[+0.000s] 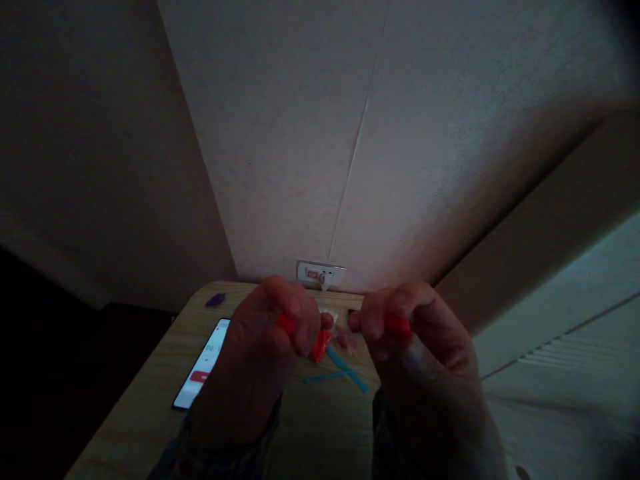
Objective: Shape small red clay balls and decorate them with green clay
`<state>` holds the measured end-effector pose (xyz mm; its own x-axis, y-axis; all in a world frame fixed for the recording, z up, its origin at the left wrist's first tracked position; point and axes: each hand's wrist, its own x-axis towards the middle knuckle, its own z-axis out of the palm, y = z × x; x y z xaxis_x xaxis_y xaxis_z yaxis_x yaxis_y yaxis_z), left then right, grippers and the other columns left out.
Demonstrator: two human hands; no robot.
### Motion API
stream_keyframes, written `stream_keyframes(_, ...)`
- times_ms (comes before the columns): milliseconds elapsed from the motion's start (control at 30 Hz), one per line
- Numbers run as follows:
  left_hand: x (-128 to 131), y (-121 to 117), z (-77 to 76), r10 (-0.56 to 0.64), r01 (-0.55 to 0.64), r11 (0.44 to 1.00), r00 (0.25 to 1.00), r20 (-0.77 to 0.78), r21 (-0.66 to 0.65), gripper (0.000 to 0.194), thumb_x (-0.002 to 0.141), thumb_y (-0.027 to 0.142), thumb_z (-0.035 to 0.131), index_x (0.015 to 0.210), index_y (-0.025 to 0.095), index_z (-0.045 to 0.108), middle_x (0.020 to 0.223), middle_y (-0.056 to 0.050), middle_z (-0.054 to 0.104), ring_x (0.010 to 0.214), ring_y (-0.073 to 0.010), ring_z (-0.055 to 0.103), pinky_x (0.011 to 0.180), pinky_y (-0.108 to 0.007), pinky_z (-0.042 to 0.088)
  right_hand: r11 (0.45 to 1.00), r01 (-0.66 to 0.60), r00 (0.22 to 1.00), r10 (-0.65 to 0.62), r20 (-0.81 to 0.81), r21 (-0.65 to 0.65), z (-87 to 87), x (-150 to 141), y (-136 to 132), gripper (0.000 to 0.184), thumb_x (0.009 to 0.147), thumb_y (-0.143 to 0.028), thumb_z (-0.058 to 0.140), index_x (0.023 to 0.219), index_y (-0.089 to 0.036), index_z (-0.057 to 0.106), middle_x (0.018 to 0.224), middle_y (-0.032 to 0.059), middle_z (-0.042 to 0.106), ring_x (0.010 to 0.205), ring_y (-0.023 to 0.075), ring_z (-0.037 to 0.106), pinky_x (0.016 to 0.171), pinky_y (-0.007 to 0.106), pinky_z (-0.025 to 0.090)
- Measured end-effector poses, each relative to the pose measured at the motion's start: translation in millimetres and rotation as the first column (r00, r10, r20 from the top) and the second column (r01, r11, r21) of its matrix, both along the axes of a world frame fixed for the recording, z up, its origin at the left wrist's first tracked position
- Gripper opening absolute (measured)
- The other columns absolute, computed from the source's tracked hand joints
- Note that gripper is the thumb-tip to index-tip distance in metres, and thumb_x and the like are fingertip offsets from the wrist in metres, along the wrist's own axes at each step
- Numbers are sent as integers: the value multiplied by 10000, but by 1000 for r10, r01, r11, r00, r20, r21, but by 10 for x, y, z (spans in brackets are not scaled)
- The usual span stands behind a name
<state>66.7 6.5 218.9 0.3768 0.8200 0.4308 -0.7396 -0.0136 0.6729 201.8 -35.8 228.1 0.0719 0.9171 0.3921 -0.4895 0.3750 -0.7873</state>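
Note:
My left hand (pixel 265 333) is raised over the table, pinching a small red lump (pixel 287 325) between thumb and fingers; it looks like modelling clay. Opposite it, with a gap between them, my right hand (pixel 430 340) pinches another red lump (pixel 398 326) of the same colour. My fingers cover much of both pieces. On the table beyond and between the hands lies a shiny orange-red packet (pixel 321 345). Two thin teal plastic tools (pixel 345 370) lie crossed just nearer to me.
A lit phone (pixel 203 373) lies left of my left hand, partly covered by it. A small purple piece (pixel 215 300) sits near the wooden table's (pixel 150 393) back left corner. Behind the table, the wall has an outlet (pixel 311 272) with a white plug (pixel 325 280).

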Motion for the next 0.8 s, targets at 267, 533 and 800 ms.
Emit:
stream_keyframes(267,35,-121,54,43,-48,994,998,-50,-103,104,846,320,614,876,254,688,740,19,678,640,-118,601,687,-256,499,999,29,998,-30,-60,-27,-3,-50,-13,165,813,-392,633,804,-234,680,555,-44,565,551,82,506,543,187,455)
stream_keyframes(533,-8,-14,5,29,-26,998,999,42,-65,225,639,350,804,659,221,621,509,71,451,502,-89,406,712,-243,479,999,-43,999,43,-17,6,-6,-22,-15,160,894,-293,528,949,-248,671,686,-12,629,558,86,492,570,221,463)
stream_keyframes(800,-33,-162,23,79,-102,985,984,-157,-139,255,899,432,483,871,246,656,619,-5,653,560,-156,535,699,-340,466,997,-65,995,62,-83,-34,-12,-66,22,165,726,-303,739,799,-227,612,640,-50,523,605,79,479,598,197,445)
